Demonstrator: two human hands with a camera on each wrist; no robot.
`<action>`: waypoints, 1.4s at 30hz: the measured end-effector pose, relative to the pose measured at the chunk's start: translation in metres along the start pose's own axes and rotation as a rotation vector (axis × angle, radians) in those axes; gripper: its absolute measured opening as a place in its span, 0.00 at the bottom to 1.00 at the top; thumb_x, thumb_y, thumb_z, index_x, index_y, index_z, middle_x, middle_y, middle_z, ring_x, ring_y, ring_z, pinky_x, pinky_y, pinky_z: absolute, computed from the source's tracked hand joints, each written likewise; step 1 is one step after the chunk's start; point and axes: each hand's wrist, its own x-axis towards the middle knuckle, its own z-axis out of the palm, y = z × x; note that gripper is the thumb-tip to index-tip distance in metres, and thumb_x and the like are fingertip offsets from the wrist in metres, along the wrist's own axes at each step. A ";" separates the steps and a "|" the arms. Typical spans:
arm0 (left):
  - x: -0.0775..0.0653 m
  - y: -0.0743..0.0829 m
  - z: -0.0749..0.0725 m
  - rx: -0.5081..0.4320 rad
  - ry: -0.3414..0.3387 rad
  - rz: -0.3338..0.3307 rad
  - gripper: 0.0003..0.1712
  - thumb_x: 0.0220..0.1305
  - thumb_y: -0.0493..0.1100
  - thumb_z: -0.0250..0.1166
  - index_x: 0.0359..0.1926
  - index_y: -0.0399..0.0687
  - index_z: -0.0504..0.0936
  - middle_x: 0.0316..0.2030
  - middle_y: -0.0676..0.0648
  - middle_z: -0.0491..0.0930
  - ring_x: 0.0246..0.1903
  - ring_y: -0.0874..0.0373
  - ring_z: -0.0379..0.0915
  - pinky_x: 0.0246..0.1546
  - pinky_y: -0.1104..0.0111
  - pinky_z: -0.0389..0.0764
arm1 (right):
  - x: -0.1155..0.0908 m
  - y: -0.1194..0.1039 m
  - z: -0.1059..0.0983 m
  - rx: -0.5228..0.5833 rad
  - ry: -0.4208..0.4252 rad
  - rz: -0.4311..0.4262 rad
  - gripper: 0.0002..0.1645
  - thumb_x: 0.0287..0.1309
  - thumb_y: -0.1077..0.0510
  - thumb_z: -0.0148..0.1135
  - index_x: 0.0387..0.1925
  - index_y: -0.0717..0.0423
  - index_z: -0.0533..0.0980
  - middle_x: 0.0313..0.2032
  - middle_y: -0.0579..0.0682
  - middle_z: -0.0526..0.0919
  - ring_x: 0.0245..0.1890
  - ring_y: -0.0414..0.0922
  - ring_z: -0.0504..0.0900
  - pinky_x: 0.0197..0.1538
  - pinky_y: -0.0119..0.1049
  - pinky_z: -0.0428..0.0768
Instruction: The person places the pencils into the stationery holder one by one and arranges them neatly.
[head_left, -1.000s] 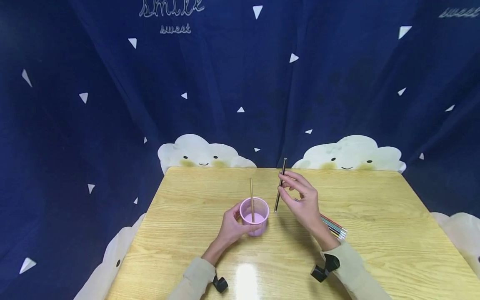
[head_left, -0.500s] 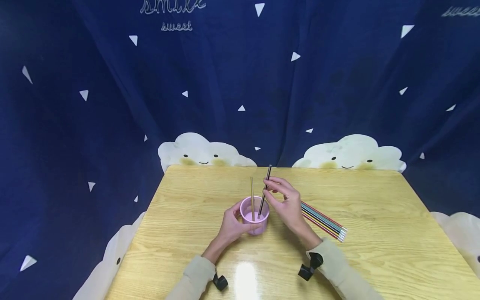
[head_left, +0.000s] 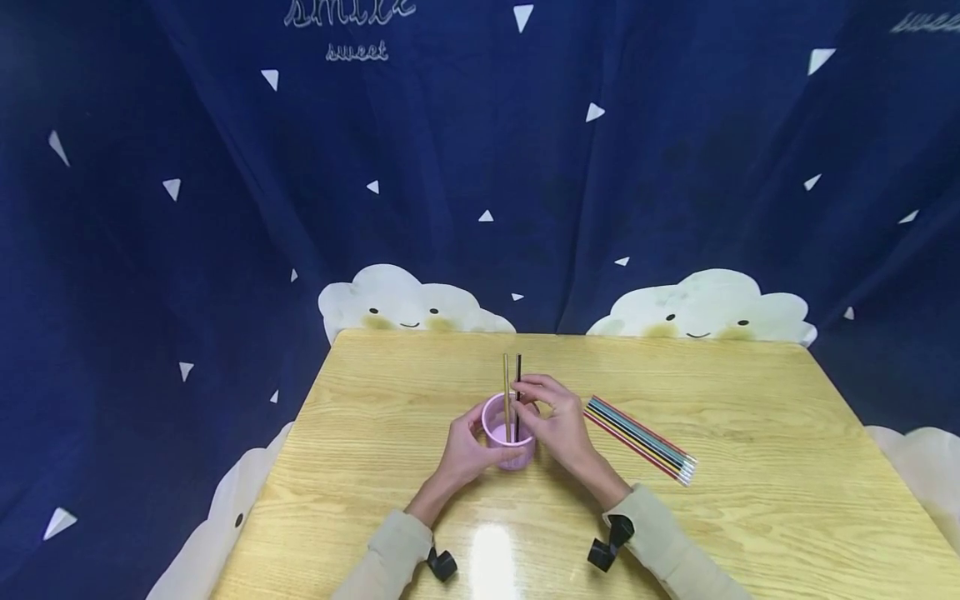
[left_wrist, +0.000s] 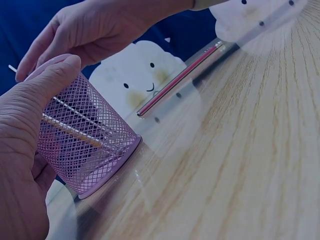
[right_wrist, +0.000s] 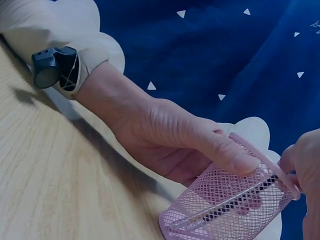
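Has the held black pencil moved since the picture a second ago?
Yes: judged against the table, the held pencil moved left and down, into the cup.

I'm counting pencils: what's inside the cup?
A gold pencil and a black pencil. The right hand covers part of the latter; the left hand hides part of the cup.

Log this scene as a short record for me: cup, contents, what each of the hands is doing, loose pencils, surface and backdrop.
Cup: pink mesh, upright
Contents: gold pencil, black pencil
Left hand: grips the cup's side
Right hand: pinches the black pencil near the rim
Loose pencils: side by side, right of the cup; red, teal, black, yellow
Surface: wooden table
Backdrop: dark blue curtain, white triangles and clouds
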 end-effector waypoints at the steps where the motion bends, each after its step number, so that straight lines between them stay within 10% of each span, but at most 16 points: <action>1: 0.000 0.000 0.000 0.006 0.002 -0.002 0.45 0.44 0.30 0.84 0.66 0.31 0.76 0.60 0.32 0.81 0.58 0.32 0.78 0.63 0.36 0.76 | -0.001 0.001 0.000 -0.007 -0.009 0.000 0.21 0.48 0.76 0.78 0.45 0.63 0.88 0.47 0.58 0.88 0.35 0.52 0.89 0.39 0.42 0.89; 7: 0.000 0.000 0.001 0.014 0.009 -0.001 0.46 0.43 0.30 0.84 0.67 0.31 0.76 0.60 0.31 0.81 0.57 0.32 0.77 0.62 0.35 0.76 | -0.004 0.004 0.002 -0.068 -0.042 -0.008 0.20 0.51 0.74 0.77 0.47 0.60 0.88 0.48 0.54 0.89 0.40 0.48 0.89 0.50 0.31 0.86; 24: -0.001 0.003 0.002 0.007 0.028 -0.043 0.45 0.43 0.27 0.84 0.66 0.30 0.76 0.59 0.31 0.82 0.58 0.33 0.78 0.62 0.34 0.75 | -0.003 -0.001 0.003 -0.274 -0.136 -0.011 0.18 0.60 0.64 0.71 0.53 0.55 0.87 0.53 0.54 0.88 0.42 0.46 0.74 0.47 0.44 0.69; 34: 0.003 -0.036 -0.001 0.065 0.016 -0.040 0.48 0.43 0.32 0.86 0.68 0.40 0.77 0.60 0.40 0.83 0.60 0.41 0.79 0.63 0.46 0.80 | -0.003 -0.002 -0.004 -0.301 -0.179 0.036 0.17 0.65 0.58 0.67 0.54 0.54 0.87 0.57 0.53 0.87 0.42 0.46 0.73 0.46 0.44 0.66; 42: 0.002 -0.012 -0.001 0.021 0.016 -0.032 0.47 0.43 0.28 0.83 0.68 0.31 0.75 0.61 0.32 0.81 0.59 0.33 0.77 0.64 0.37 0.75 | -0.010 -0.002 -0.025 -0.233 -0.133 0.015 0.17 0.65 0.61 0.69 0.55 0.58 0.86 0.58 0.55 0.86 0.44 0.46 0.75 0.45 0.37 0.70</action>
